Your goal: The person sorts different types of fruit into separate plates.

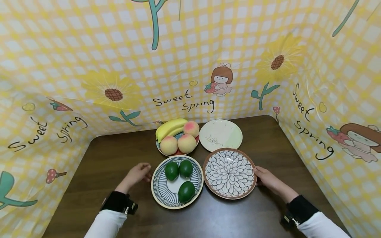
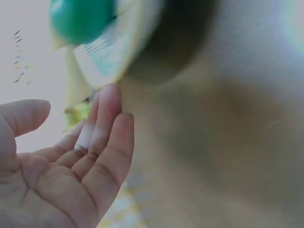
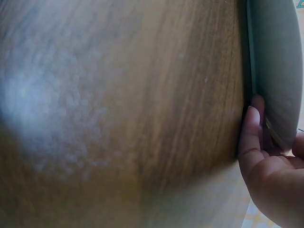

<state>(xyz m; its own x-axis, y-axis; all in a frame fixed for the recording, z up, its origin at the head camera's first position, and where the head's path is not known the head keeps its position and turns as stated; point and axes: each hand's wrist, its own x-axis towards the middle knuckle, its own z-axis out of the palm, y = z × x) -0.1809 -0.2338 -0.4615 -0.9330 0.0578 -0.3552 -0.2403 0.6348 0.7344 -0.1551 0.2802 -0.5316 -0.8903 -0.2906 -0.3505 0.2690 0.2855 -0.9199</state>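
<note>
My right hand (image 1: 266, 178) grips the right rim of a brown-rimmed plate (image 1: 229, 173) with a white petal pattern, thumb on top. In the right wrist view its fingers (image 3: 251, 124) reach beneath the underside of the plate (image 3: 280, 71). My left hand (image 1: 137, 176), loosely bent and holding nothing, is just left of a blue-and-white striped plate (image 1: 160, 193). That plate bears three dark green oval fruits (image 1: 186, 191). The left wrist view shows the palm and relaxed fingers (image 2: 110, 102) close to the rim of the striped plate (image 2: 107, 61).
Behind the striped plate, bananas (image 1: 171, 129) and several peaches (image 1: 187, 143) lie on another plate (image 1: 159, 150). A pale plate (image 1: 221, 134) with a twig design stands behind the brown-rimmed one. A yellow checked cloth (image 1: 178, 66) encloses the back and sides of the dark wooden table (image 1: 107, 155).
</note>
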